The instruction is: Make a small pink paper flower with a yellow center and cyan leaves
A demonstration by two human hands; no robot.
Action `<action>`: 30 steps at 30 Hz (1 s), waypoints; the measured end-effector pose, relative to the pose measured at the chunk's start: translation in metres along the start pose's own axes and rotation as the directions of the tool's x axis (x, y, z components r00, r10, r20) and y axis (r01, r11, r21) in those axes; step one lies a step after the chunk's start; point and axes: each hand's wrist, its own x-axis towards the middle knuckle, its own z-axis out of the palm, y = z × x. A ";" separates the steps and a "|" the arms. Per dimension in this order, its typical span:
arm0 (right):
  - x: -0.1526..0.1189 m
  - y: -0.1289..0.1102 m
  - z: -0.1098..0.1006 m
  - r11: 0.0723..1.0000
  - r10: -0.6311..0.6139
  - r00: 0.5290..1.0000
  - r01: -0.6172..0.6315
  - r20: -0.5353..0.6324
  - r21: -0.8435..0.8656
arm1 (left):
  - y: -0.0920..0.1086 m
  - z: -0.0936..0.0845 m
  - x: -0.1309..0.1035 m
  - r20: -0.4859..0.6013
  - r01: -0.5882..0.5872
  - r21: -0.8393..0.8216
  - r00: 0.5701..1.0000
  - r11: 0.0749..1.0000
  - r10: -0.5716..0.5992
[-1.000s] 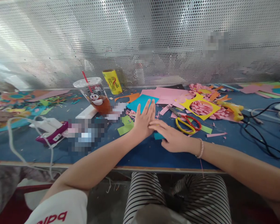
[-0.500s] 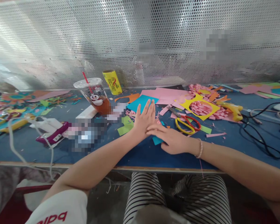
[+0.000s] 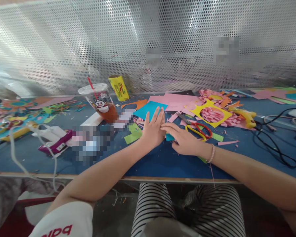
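Observation:
My left hand [image 3: 153, 131] lies palm down with its fingers spread, near the lower edge of a blue paper sheet [image 3: 148, 108]. Beside it, my right hand [image 3: 186, 140] reaches in from the right, its fingers stretched out and their tips at the side of my left hand. A small bit of blue paper [image 3: 169, 137] shows between the two hands; the rest of it is hidden. Scissors [image 3: 202, 131] with red and yellow handles lie just beyond my right hand. Green paper pieces [image 3: 133, 133] are left of my left hand.
A drink cup [image 3: 101, 103] with a straw and a yellow tube [image 3: 118, 88] stand at the back left. Right of centre lie a yellow paper frame [image 3: 218, 120], pink fringed paper [image 3: 209, 113] and a yellow glue gun [image 3: 248, 118] with black cable. Perforated metal [image 3: 128, 39] borders the back.
My right hand has shifted slightly up and right, and less of the small blue paper shows below it. My left hand has stayed almost in place, moving slightly down.

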 end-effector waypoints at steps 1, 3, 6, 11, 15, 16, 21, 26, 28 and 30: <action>0.000 -0.002 0.000 0.999 -0.029 0.999 0.028 0.036 0.020 | 0.000 0.001 0.000 0.000 -0.007 0.003 1.000 1.000 0.007; -0.001 -0.005 0.001 0.991 -0.117 0.986 0.109 0.118 0.075 | 0.000 0.004 0.000 0.003 -0.010 0.012 1.000 1.000 0.010; -0.001 -0.003 0.002 0.987 -0.152 0.979 0.145 0.134 0.062 | -0.001 0.005 0.002 0.022 0.014 0.030 1.000 0.999 -0.014; 0.001 0.007 0.001 0.999 -0.002 1.000 0.003 0.007 -0.041 | -0.003 0.002 0.001 0.052 0.014 0.032 0.998 0.999 -0.016; 0.000 0.001 0.001 0.990 -0.134 0.983 0.129 0.126 0.050 | -0.002 0.002 0.001 0.065 0.012 0.028 0.998 1.000 -0.013; 0.000 0.000 0.001 0.989 -0.143 0.981 0.137 0.132 0.053 | -0.001 0.002 0.002 0.076 0.017 0.025 0.997 1.000 -0.019; 0.002 0.005 0.001 1.000 -0.003 1.000 0.003 0.013 -0.010 | 0.000 0.000 0.001 0.127 0.029 0.009 0.991 1.000 -0.030; 0.000 -0.003 0.002 0.987 -0.133 0.984 0.121 0.114 0.108 | -0.002 0.006 0.001 0.085 0.009 0.022 0.996 1.000 -0.011; 0.000 -0.004 0.001 0.983 -0.153 0.979 0.138 0.134 0.118 | -0.002 0.006 0.002 0.074 0.022 0.023 0.997 0.999 -0.024; 0.001 -0.001 0.001 0.993 -0.098 0.992 0.092 0.085 0.076 | -0.001 0.003 0.002 0.089 0.028 0.018 0.996 0.999 -0.029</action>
